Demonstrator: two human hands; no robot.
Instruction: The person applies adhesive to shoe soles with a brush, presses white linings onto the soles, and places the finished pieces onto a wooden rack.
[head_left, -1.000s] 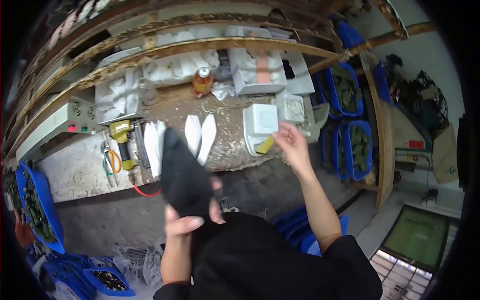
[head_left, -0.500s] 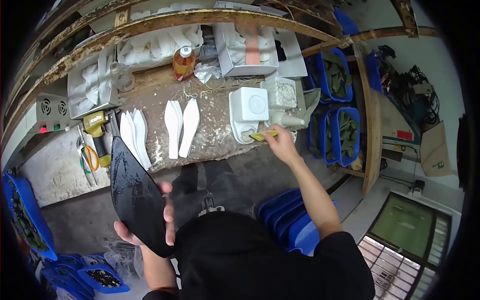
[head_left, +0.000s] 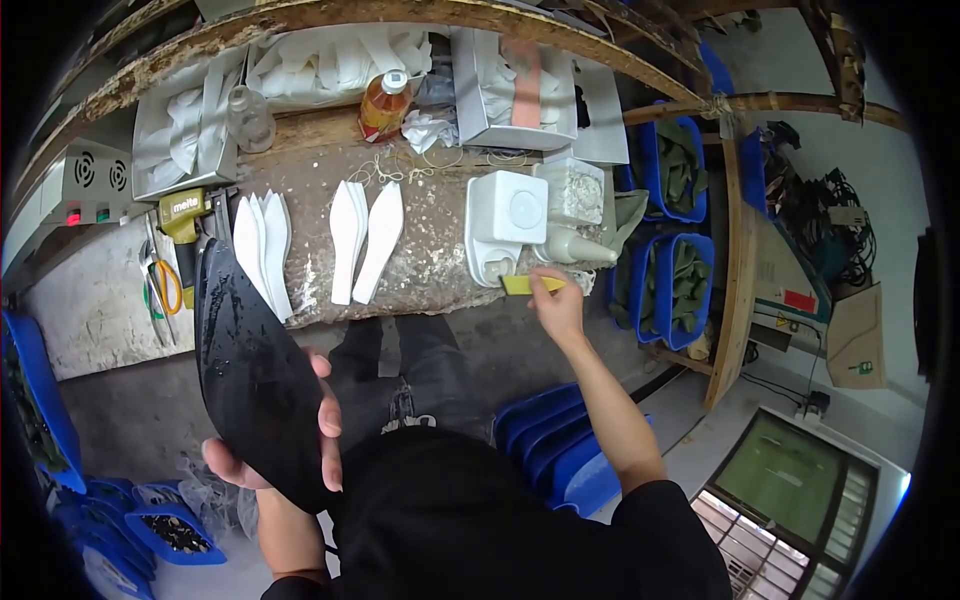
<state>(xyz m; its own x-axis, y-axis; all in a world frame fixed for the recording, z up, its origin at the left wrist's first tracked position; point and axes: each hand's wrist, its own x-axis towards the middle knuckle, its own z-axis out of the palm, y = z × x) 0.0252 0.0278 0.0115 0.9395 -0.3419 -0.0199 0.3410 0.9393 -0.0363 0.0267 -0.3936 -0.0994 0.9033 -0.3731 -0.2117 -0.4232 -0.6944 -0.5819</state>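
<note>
My left hand (head_left: 300, 445) grips a black pointed shoe sole (head_left: 245, 360), flat side up, held low at the left in front of the bench. My right hand (head_left: 556, 305) reaches to the bench edge and pinches a small yellow brush (head_left: 528, 285) beside a white plastic glue container (head_left: 505, 235). Two white insoles (head_left: 365, 240) lie side by side on the glue-stained bench (head_left: 430, 265), and a fan of white insoles (head_left: 262, 245) lies to their left.
A yellow staple gun (head_left: 184, 222) and scissors (head_left: 160, 285) lie at the left of the bench. An orange bottle (head_left: 383, 105), grey boxes of white pieces (head_left: 510, 90) and a shelf sit behind. Blue bins (head_left: 680, 165) of dark parts stand right and lower left.
The black sole has moved down and left, lying flatter in my left hand. My right hand has come down to the bench edge and taken hold of the yellow brush.
</note>
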